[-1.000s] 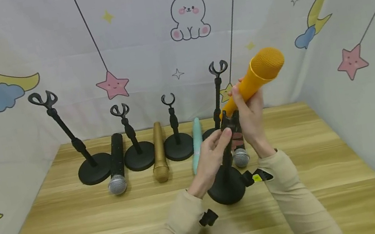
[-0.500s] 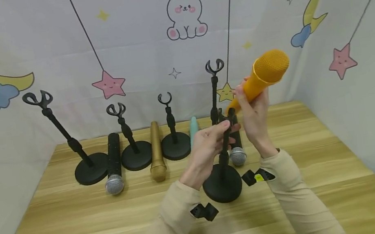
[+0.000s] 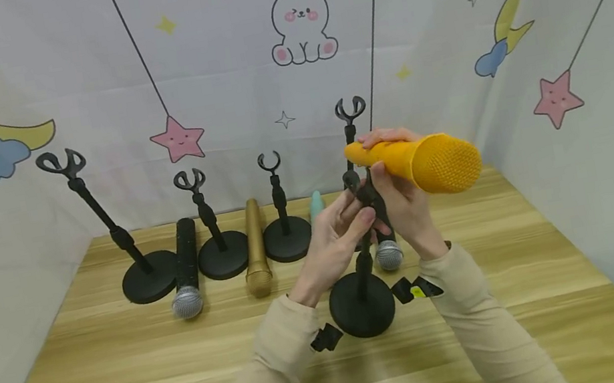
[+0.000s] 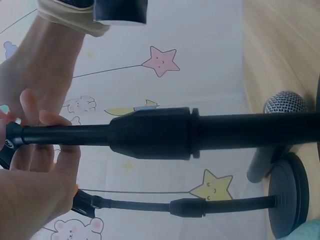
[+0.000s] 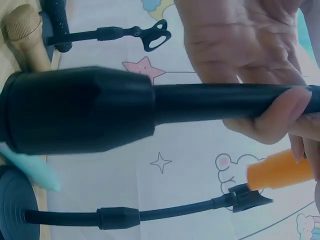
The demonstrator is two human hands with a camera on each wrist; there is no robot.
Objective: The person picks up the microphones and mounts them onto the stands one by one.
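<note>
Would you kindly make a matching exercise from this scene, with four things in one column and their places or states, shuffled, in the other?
1. orange microphone
2. gold microphone
3. left hand
4. rabbit

A. grips the nearest stand
B. printed on the backdrop
C. held in the right hand
D. lies on the table

Pairs: 1-C, 2-D, 3-A, 4-B

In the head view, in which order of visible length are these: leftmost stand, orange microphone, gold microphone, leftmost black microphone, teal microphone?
1. Leftmost stand
2. Orange microphone, perhaps enlarged by nearness
3. Gold microphone and leftmost black microphone: alike, unranked
4. Teal microphone: partly hidden by the left hand
</note>
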